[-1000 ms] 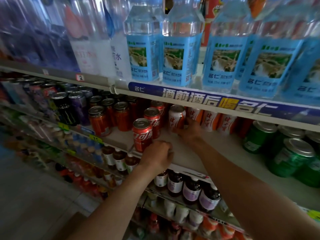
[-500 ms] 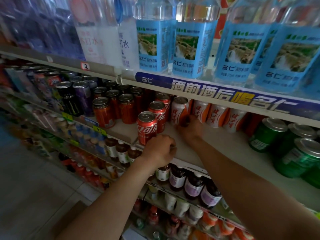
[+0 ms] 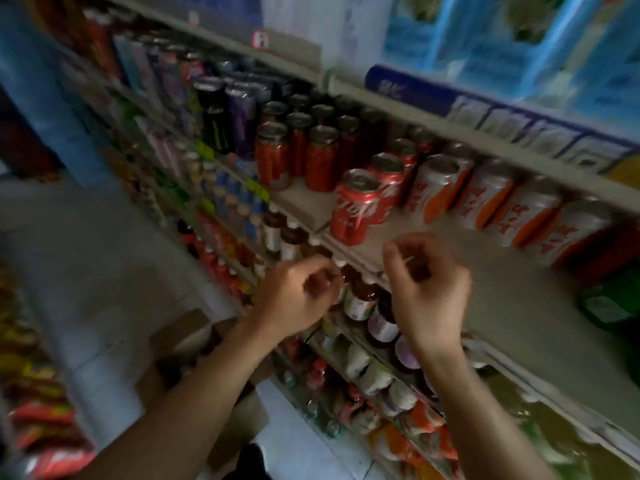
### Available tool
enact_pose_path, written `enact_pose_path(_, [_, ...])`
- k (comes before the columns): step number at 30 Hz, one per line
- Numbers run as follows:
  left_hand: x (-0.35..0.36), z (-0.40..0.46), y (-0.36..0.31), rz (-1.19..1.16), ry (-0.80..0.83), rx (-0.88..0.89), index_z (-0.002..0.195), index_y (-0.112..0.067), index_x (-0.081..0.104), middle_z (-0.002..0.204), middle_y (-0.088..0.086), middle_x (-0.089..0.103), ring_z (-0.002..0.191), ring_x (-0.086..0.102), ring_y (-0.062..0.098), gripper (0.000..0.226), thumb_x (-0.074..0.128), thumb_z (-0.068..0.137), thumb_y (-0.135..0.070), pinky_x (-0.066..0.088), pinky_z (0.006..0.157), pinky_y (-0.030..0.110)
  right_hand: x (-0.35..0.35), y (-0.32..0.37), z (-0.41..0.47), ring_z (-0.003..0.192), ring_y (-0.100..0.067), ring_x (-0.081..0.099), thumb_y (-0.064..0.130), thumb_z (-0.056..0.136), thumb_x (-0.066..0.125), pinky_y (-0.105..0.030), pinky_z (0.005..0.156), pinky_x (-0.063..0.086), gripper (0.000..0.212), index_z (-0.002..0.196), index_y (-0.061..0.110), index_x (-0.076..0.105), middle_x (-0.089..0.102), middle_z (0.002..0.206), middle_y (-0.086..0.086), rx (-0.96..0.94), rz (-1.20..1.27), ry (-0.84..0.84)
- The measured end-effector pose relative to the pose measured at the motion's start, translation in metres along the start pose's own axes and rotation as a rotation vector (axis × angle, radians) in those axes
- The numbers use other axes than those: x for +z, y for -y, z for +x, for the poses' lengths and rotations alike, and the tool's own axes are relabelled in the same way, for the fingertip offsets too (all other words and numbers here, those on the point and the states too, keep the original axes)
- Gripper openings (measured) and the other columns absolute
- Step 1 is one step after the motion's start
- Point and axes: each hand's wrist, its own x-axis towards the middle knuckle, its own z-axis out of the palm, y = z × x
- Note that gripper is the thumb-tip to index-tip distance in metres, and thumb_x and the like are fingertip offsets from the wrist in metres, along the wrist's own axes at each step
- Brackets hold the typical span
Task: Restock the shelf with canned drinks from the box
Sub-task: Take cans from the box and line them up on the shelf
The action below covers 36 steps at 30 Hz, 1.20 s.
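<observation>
One head-worn view looks forward and down, tilted. Both hands hang close below it; the shelf (image 3: 519, 306) lies just beyond them.

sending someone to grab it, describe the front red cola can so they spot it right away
Find the can shelf under the row of blue-labelled water bottles. At its front edge, just above the person's left hand, stands the red cola can. It stands furthest forward in its row, alone at the edge, with white-and-orange cans to its right.

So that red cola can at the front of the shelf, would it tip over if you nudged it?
Probably not easily. The red cola can stands alone near the shelf edge, so a hard shove could topple or roll it. It looks sealed, so likely heavy for its size. Its smooth metal may be slippery.
</observation>
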Motion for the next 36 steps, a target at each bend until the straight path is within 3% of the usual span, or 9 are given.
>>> enact_pose_path(6, [-0.036, -0.152, 0.133, 0.210, 0.064, -0.834, 0.092, -0.024, 0.067, 0.078, 0.003, 0.072, 0.077, 0.071, 0.026, 0.016, 0.067, 0.081, -0.035, 0.056, 0.067, 0.034, 0.141, -0.075, -0.119, 0.060, -0.013, 0.063, 0.036, 0.081, 0.068, -0.029, 0.059, 0.051, 0.022, 0.088, 0.015, 0.068, 0.069, 0.070, -0.002, 0.246, 0.082, 0.830])
enact_pose_path(10, [-0.052, -0.251, 0.207, 0.280, 0.234, -1.217, 0.095, -0.017, 0.068, 0.097, 0.008, 0.069, 0.113, 0.061, 0.028, 0.021, 0.062, 0.084, -0.034, 0.041, 0.085, 0.025, 0.236, -0.154, -0.198, 0.055, 0.010, 0.057, -0.005, 0.079, 0.072, -0.003, 0.059, 0.039, 0.024, 0.099, -0.014, 0.063, 0.064, 0.082, -0.025, 0.503, -0.029, 1.126])
enact_pose_path(13, [-0.034, -0.322, 0.294, 0.168, 0.205, -1.400, 0.109, -0.013, 0.068, 0.113, 0.013, 0.070, 0.115, 0.062, 0.030, 0.048, 0.067, 0.075, -0.046, 0.044, 0.091, 0.031, 0.319, -0.230, -0.255, 0.067, -0.003, 0.059, 0.000, 0.077, 0.076, -0.015, 0.064, 0.043, 0.023, 0.098, -0.001, 0.065, 0.062, 0.079, -0.011, 0.501, -0.190, 1.205])
enact_pose_path(17, [0.005, -0.386, 0.402, 0.088, 0.162, -1.445, 0.121, -0.027, 0.062, 0.109, 0.020, 0.069, 0.108, 0.064, 0.036, 0.070, 0.061, 0.059, -0.060, 0.049, 0.094, 0.040, 0.419, -0.323, -0.315, 0.094, -0.022, 0.061, 0.009, 0.081, 0.073, -0.037, 0.090, 0.051, 0.035, 0.115, 0.005, 0.062, 0.064, 0.098, -0.006, 0.483, -0.323, 1.364])
enact_pose_path(21, [0.032, -0.424, 0.500, 0.126, 0.244, -1.499, 0.150, -0.025, 0.030, 0.137, 0.015, 0.049, 0.129, 0.046, 0.034, 0.082, 0.065, 0.080, -0.052, 0.041, 0.105, 0.039, 0.520, -0.422, -0.385, 0.124, -0.030, 0.056, 0.007, 0.074, 0.081, -0.034, 0.106, 0.040, 0.067, 0.135, 0.004, 0.054, 0.061, 0.131, -0.018, 0.454, -0.404, 1.484])
enact_pose_path(24, [0.051, -0.451, 0.560, 0.047, 0.206, -1.452, 0.150, -0.026, 0.031, 0.137, 0.011, 0.049, 0.128, 0.045, 0.031, 0.074, 0.070, 0.087, -0.031, 0.038, 0.101, 0.029, 0.578, -0.484, -0.432, 0.136, -0.029, 0.044, 0.011, 0.075, 0.080, -0.037, 0.114, 0.034, 0.085, 0.149, 0.013, 0.038, 0.047, 0.147, -0.012, 0.472, -0.435, 1.613])
enact_pose_path(28, [0.069, -0.481, 0.606, 0.095, 0.205, -1.489, 0.145, -0.033, 0.036, 0.137, 0.008, 0.039, 0.112, 0.058, 0.033, 0.068, 0.071, 0.086, -0.031, 0.047, 0.095, 0.037, 0.625, -0.566, -0.478, 0.140, -0.035, 0.033, 0.004, 0.068, 0.078, -0.046, 0.115, 0.031, 0.092, 0.149, 0.014, 0.036, 0.035, 0.153, -0.014, 0.419, -0.462, 1.599])
enact_pose_path(31, [0.078, -0.501, 0.616, 0.072, 0.168, -1.430, 0.142, -0.037, 0.037, 0.140, 0.002, 0.035, 0.109, 0.062, 0.030, 0.069, 0.073, 0.085, -0.026, 0.052, 0.092, 0.038, 0.643, -0.589, -0.492, 0.134, -0.036, 0.041, -0.004, 0.079, 0.067, -0.042, 0.110, 0.038, 0.076, 0.148, 0.013, 0.039, 0.038, 0.149, -0.019, 0.422, -0.472, 1.526])
enact_pose_path(36, [0.092, -0.512, 0.624, -0.005, 0.075, -1.410, 0.141, -0.040, 0.038, 0.147, -0.004, 0.033, 0.116, 0.059, 0.026, 0.067, 0.071, 0.086, -0.018, 0.054, 0.096, 0.039, 0.653, -0.604, -0.504, 0.104, -0.029, 0.066, 0.047, 0.081, 0.069, -0.054, 0.095, 0.052, 0.043, 0.120, 0.029, 0.061, 0.070, 0.112, -0.006, 0.137, -0.648, 1.383])
